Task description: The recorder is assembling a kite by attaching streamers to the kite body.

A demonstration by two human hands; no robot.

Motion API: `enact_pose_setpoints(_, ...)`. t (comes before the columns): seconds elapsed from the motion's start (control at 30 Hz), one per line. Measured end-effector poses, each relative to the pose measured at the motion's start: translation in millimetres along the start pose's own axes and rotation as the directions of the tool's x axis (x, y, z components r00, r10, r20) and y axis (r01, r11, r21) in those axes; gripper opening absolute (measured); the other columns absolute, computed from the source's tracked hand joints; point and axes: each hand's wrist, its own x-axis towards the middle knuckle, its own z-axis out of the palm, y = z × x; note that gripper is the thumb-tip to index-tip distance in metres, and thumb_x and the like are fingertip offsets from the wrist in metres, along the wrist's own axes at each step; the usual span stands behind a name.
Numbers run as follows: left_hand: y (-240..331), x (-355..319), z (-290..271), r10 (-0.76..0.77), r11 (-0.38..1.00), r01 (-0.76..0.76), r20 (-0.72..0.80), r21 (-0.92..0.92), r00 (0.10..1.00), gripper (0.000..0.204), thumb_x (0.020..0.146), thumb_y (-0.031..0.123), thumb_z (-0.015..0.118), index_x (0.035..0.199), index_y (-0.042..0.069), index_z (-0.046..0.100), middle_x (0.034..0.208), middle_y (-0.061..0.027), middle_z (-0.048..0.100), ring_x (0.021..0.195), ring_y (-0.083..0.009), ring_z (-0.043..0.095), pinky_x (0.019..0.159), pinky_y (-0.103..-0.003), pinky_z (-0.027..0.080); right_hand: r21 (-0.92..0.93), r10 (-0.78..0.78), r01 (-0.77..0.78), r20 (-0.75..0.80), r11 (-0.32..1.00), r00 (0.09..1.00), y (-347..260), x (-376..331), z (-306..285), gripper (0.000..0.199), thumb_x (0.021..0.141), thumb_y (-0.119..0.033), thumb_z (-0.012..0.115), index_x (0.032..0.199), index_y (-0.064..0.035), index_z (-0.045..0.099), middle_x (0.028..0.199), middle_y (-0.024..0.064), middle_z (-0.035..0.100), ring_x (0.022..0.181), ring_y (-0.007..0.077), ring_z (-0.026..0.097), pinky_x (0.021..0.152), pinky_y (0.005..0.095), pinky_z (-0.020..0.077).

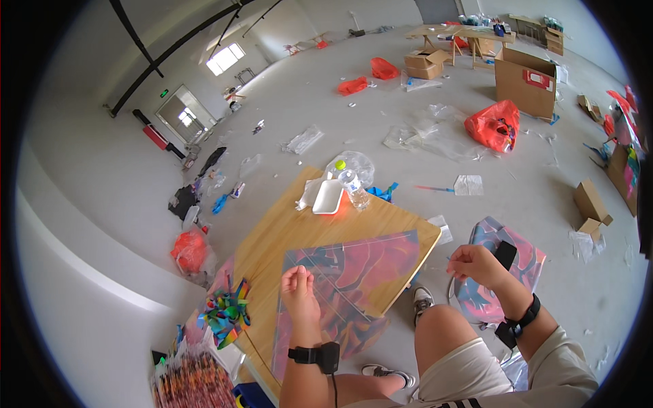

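Under the left hand (299, 289) lies the kite (360, 272), right hand (476, 264) apart

1. Kites: two. One lies on the wooden table (272, 238), red and orange (360, 272); one on the floor at right, pink and blue (527, 262).
2. Plastic bottles: one, far end of the table (354, 190).
3. White foam trays: one, beside the bottle (328, 198).
4. Multicoloured ribbon bows: one, near left (226, 314).
5. Red plastic bags on the floor: four in view (493, 126), (352, 86), (384, 68), (190, 251).
6. Large open cardboard boxes: two, far right (524, 85), (425, 63).
7. Hands: two, left (299, 292) and right (474, 264).
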Motion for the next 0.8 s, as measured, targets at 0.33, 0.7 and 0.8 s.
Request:
enact_pose_setpoints(0.33,-78.4,77.5,-10.5,-0.108,0.99,0.113,-0.056,0.086,0.993,0.022,0.097,0.014,0.074,0.114,0.004,0.063,0.106,-0.0052,0.066,0.095,-0.0145,0.064,0.091,-0.03,0.054,-0.033,-0.034,0.029,-0.165,0.999,0.986,7.1,88.7,4.8,0.016,0.091,-0.008,0.072,0.101,0.004,0.07,0.083,0.0062,0.07,0.073,0.0136,0.068,0.067,0.0285,0.0556)
enact_pose_setpoints(0.7,-118.4,113.2,-32.7,-0.059,0.968,0.07,-0.055,0.24,0.997,0.022,0.097,0.011,0.074,0.113,0.0,0.066,0.108,-0.0056,0.066,0.096,-0.0133,0.064,0.087,-0.028,0.056,-0.175,-0.081,0.055,-0.147,0.983,0.986,29.9,149.2,16.6,0.028,0.091,-0.002,0.074,0.116,0.0065,0.066,0.09,0.0088,0.073,0.077,0.0124,0.069,0.071,0.0261,0.0573)
enact_pose_setpoints(0.8,-122.9,120.5,-37.3,-0.051,0.955,0.066,-0.06,0.289,0.997,0.023,0.097,0.012,0.074,0.115,-0.001,0.067,0.105,-0.0046,0.067,0.095,-0.0124,0.065,0.086,-0.026,0.056,-0.119,-0.045,0.028,-0.146,0.992,0.988,38.7,155.5,18.0,0.021,0.091,-0.002,0.075,0.109,0.0063,0.067,0.089,0.009,0.073,0.077,0.0128,0.07,0.071,0.0266,0.0578)
